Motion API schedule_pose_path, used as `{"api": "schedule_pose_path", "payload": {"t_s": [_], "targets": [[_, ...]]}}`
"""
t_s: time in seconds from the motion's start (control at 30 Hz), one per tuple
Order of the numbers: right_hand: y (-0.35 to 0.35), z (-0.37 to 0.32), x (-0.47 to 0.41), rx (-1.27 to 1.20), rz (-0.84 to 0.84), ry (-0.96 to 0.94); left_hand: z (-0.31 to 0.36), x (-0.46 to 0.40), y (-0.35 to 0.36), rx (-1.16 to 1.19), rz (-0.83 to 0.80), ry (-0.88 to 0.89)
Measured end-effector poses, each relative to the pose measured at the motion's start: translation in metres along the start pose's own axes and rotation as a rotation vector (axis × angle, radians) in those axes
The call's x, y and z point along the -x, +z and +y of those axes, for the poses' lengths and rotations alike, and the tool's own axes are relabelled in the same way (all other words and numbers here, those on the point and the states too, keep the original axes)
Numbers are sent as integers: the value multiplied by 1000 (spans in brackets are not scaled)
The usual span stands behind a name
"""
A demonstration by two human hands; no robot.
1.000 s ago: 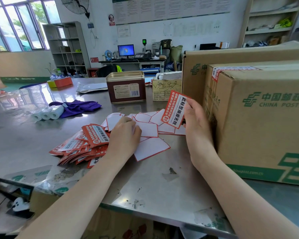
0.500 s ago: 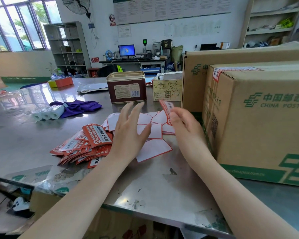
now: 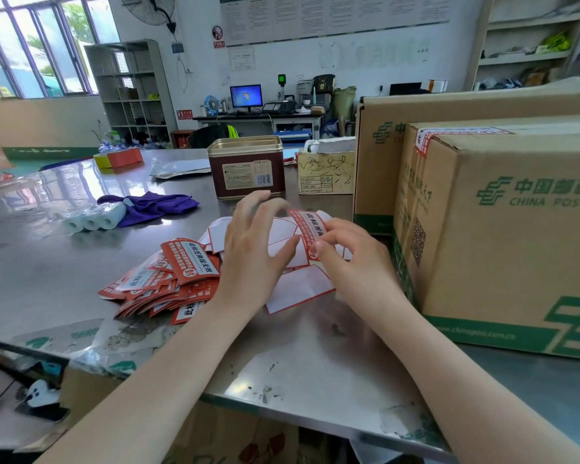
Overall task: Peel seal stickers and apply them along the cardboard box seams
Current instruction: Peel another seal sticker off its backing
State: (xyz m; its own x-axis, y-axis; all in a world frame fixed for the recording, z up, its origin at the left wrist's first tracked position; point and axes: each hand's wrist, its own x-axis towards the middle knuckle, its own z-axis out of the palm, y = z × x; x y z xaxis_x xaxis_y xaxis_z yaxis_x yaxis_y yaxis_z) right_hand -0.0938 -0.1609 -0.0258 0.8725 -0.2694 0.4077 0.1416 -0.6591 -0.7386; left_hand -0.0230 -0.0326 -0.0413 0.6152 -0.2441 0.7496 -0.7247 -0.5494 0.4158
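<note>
Both hands meet over one seal sticker above the counter's middle.
Right hand [image 3: 349, 252] pinches the seal sticker [image 3: 310, 232]; left hand [image 3: 255, 249] hovers with fingers spread, seemingly picking at its edge. The sticker could curl and stick to itself before reaching the cardboard box [image 3: 503, 229] at the counter's right edge.

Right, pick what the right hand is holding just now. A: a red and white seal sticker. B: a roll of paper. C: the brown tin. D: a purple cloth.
A: the right hand pinches a red and white seal sticker above the table, beside the left hand.
</note>
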Motion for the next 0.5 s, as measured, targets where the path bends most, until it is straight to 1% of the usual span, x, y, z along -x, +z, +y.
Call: {"api": "schedule_pose_path", "payload": {"t_s": [0.1, 0.17, 0.3, 0.4, 0.5], "targets": [[0, 0, 3, -6, -16, -63, 3, 1, 0, -27, -46, -1], [2, 1, 4, -8, -21, -88, 4, 2, 0, -26, -37, -3], [3, 2, 2, -45, -20, -64, 0, 2, 1, -10, 17, 19], [3, 3, 2, -91, -10, -54, 0, 2, 4, -11, 17, 18], [3, 1, 2, -88, 0, -49, -1, 2, 5, 22, 49, 43]]}}
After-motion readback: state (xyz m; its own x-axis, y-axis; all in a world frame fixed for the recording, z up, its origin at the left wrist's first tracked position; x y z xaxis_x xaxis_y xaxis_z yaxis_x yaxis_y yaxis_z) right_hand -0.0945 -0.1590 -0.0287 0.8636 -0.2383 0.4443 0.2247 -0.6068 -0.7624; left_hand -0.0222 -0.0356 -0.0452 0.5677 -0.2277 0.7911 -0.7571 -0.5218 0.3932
